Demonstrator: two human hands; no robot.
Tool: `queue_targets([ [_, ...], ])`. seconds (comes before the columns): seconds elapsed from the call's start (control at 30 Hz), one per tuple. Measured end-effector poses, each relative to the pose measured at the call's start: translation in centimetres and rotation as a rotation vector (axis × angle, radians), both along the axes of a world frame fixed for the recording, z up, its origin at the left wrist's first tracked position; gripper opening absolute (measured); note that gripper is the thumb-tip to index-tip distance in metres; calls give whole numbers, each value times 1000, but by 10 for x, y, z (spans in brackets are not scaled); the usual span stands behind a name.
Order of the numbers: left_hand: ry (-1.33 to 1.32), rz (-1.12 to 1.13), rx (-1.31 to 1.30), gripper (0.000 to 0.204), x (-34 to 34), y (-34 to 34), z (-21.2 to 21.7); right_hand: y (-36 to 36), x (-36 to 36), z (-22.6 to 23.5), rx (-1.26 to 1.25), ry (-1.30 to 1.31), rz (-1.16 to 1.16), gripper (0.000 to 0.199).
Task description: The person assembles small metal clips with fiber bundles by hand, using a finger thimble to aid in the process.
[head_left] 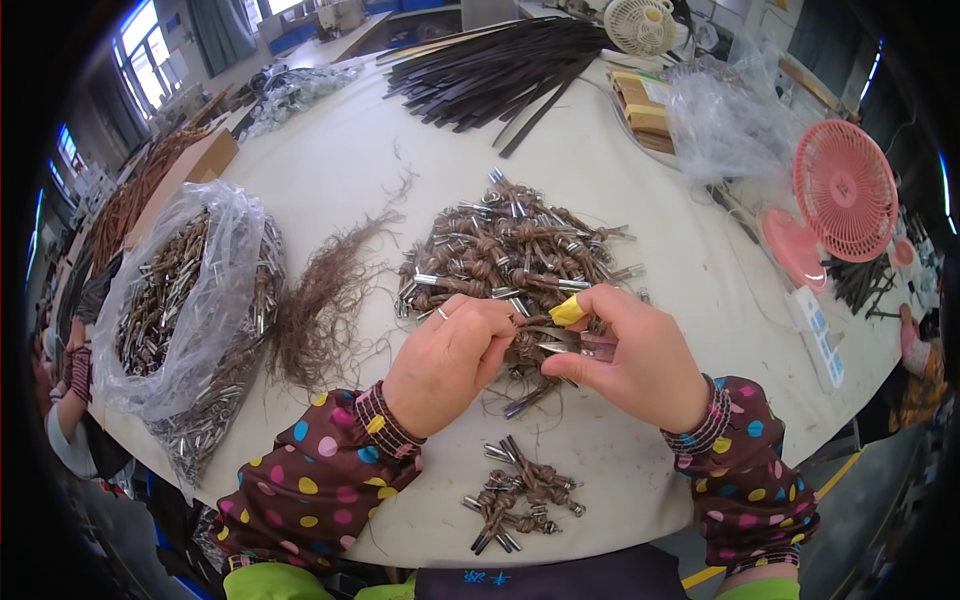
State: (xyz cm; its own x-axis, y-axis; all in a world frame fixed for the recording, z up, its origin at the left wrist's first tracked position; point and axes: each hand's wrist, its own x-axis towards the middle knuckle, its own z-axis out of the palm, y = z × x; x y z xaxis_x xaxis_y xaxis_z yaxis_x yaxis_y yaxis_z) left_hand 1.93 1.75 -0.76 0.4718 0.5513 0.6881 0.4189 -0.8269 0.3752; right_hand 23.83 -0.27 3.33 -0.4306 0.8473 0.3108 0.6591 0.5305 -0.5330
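Over the near side of a heap of knotted brown cords with metal ends, both my hands work close together. My left hand is closed, pinching a knotted brown cord between thumb and fingers; part of it is hidden by the hand. Metal thread snips sit in my right hand, their blades pointing left against the cord. Yellow tape wraps the right index fingertip. Closer to me lies a smaller pile of the same knotted cords.
Left stands a clear plastic bag full of similar cords, beside a tangle of brown thread scraps. Dark flat strips lie at the far side. On the right are a pink fan, a white power strip and crumpled plastic.
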Motion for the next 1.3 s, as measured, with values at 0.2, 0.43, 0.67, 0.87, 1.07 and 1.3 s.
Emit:
queue_targets([
  [0.2, -115, -31, -93, 21, 2, -3, 2, -3, 1, -25, -774, 728, 33, 32],
  [0.43, -504, -152, -810, 32, 4, -16, 14, -7, -1, -22, -887, 967, -126, 29],
  [0.67, -513, -163, -1358, 33, 11, -17, 16, -17, -24, -30, -765, 1077, -56, 36],
  [0.87, -207, 3, -740, 23, 7, -19, 10, -10, -15, -38, -551, 870, -82, 44],
  [1.07, 39, 103, -355, 20, 13, -25, 10, -13, -15, -23, -412, 884, -48, 48],
  [1.3, -97, 24, -653, 22, 16, -24, 16, -3, -9, -36, -334, 783, -25, 36],
])
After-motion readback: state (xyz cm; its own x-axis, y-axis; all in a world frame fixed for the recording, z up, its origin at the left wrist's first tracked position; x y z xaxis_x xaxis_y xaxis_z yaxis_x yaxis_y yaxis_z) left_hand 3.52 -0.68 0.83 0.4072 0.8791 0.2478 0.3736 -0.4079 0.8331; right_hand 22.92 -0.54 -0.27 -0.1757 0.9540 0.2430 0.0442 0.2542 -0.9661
